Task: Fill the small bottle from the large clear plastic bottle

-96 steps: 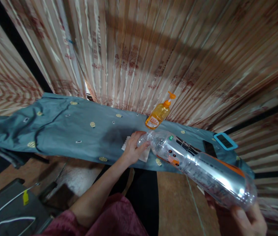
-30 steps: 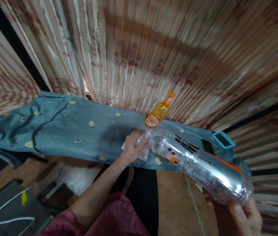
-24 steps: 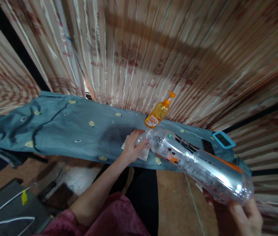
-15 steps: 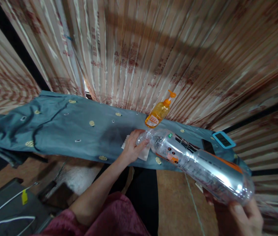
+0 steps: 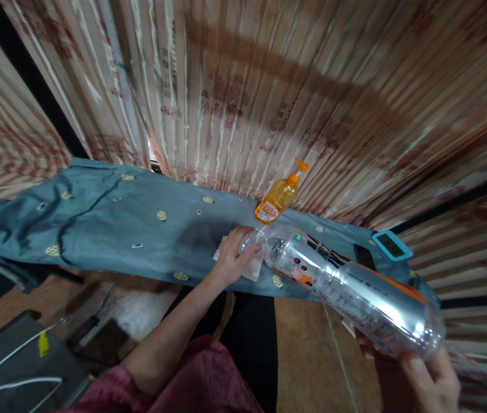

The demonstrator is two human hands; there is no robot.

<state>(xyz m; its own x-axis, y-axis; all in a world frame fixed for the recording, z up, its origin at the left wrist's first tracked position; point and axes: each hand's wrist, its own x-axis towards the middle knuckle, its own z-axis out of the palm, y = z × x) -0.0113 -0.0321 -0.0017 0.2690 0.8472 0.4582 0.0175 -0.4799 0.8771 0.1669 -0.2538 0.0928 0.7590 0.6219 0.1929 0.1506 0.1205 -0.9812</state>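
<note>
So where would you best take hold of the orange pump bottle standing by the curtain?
Grip the orange pump bottle around its wide body, coming from the near side: it stands upright against the curtain, its neck and pump head look thin, and the clear bottle crowds its lower right.

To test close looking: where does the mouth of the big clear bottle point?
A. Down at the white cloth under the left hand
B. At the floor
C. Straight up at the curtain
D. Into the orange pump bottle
A: the clear bottle is tipped, its neck at the white cloth by the left hand.
</note>
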